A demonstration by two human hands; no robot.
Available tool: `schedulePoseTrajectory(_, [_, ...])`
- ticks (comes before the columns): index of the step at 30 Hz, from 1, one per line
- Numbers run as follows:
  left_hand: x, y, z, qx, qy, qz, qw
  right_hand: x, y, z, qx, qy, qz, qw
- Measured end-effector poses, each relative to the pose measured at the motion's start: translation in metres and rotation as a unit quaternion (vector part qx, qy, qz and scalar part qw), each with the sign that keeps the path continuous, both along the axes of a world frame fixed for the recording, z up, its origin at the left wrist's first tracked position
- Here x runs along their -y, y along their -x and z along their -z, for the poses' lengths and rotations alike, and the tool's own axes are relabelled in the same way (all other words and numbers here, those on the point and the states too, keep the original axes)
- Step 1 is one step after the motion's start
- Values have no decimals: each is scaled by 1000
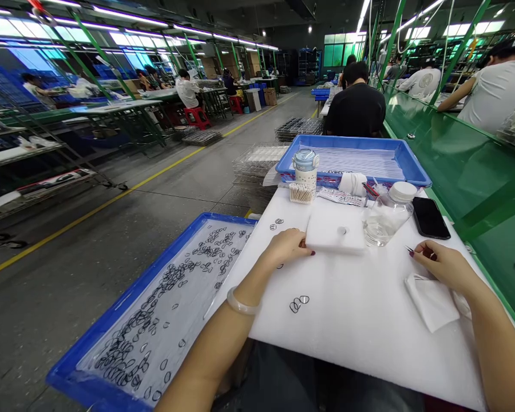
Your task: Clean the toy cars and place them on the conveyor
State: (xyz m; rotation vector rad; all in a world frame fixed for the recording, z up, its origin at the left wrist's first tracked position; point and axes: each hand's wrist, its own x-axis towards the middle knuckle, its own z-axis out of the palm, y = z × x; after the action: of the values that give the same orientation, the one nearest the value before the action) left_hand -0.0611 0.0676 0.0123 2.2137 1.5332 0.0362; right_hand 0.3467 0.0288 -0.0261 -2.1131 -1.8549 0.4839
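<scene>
My left hand [286, 246] is closed on the front left corner of a white foam block [326, 223]. A small, round, pale spot is visible on top of the block. Small black rings [299, 304] lie on the white foam sheet nearer to me, and a few more are left of the block. On the right, my right hand [440, 263] is closed on thin, pointed tweezers [409, 249], whose tips point left; most of the tool is hidden in the fingers. A folded white cloth [431, 300] lies just below that hand.
A clear bottle [386, 217] with a white cap, a black phone [431, 218], cotton swabs [301, 193] and a lidded cup [305, 169] stand or lie behind. A blue tray [352, 141] is beyond; another blue tray [124, 297] with many black rings sits left. Co-workers sit farther off.
</scene>
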Motion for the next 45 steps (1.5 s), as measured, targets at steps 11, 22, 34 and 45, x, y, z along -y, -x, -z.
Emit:
schedulePoseTrajectory(11, [1,0,0,1,4,-7,1000,-1,1,-1,-5,7,10,1000])
schedulePoseTrajectory(22, [1,1,1,0,4,-8,1000,-1,5,-5,-2,14,13,1000])
schedulePoseTrajectory(34, [0,2,1,-2,6,-9,1000,1,10,-11,1,28,26,999])
schedulePoseTrajectory(45, [2,0,0,-4,4,-6,1000,-3,5,-6,9,50,47,998])
